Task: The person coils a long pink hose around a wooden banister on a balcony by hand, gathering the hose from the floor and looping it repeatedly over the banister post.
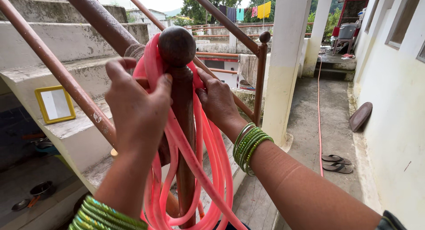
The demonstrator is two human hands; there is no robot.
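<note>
Stair post: pink hose coils hanging vertically.

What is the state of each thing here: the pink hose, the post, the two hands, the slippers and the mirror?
Pink hose: coiled in loops, hung over the post.
Wooden post: upright, round knob on top, loops around it.
Left hand: closed on the hose loops beside the knob.
Right hand: gripping the loops behind the post.
Slippers: a pair lying flat on the floor.
Yellow-framed mirror: leaning on a stair step.

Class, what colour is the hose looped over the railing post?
Pink hose, held by both hands on the brown post; head view.
</note>
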